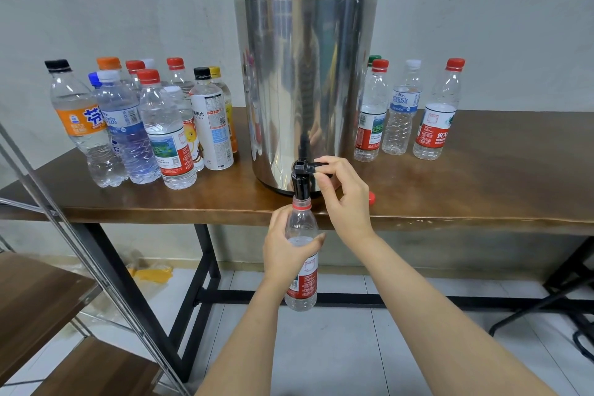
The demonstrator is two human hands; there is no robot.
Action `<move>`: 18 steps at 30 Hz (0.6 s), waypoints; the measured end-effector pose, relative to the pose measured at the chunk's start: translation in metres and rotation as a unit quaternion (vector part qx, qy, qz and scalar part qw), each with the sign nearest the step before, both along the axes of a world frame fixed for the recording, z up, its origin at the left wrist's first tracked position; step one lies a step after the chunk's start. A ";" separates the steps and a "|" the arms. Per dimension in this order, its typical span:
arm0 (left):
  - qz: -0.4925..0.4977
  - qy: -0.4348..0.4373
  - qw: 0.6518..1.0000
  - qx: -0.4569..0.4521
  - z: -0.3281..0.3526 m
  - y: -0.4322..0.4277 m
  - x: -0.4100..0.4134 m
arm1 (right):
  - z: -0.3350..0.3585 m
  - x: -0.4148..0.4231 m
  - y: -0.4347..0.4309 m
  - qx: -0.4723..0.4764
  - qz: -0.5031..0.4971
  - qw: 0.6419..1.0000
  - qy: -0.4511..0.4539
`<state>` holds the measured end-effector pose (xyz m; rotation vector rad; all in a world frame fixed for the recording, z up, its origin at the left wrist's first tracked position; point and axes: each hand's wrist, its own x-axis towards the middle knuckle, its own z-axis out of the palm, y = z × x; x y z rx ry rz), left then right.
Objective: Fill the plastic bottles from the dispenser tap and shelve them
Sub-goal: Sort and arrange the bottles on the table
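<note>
Wooden table [482, 177] carries a stainless-steel dispenser [305, 74] at its front edge. Left hand [287, 251] grips an uncapped plastic bottle [302, 286], mouth directly under the tap [300, 185]. Right hand [345, 199] pinches the tap lever [313, 166]. Red cap [372, 198] lies beside the dispenser.

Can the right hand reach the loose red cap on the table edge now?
Probably yes. The red cap lies bare on the table edge, just beside the right hand, nothing between them. But that hand pinches the tap lever, so it must let go first.
</note>
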<state>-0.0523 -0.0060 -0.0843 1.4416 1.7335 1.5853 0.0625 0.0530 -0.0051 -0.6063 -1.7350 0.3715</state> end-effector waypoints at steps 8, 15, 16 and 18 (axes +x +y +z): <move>-0.001 -0.002 1.000 0.001 0.001 0.000 0.000 | 0.001 0.000 -0.001 -0.004 -0.004 1.000 -0.004; -0.005 -0.004 1.000 0.000 0.001 0.000 0.000 | 0.002 0.000 -0.002 -0.004 0.000 1.000 0.000; -0.006 -0.004 1.000 0.000 0.000 0.000 -0.001 | 0.002 0.000 -0.003 -0.005 0.002 1.000 0.000; -0.006 -0.005 1.000 0.001 0.000 0.000 -0.001 | 0.001 0.000 -0.003 -0.006 0.003 1.000 0.000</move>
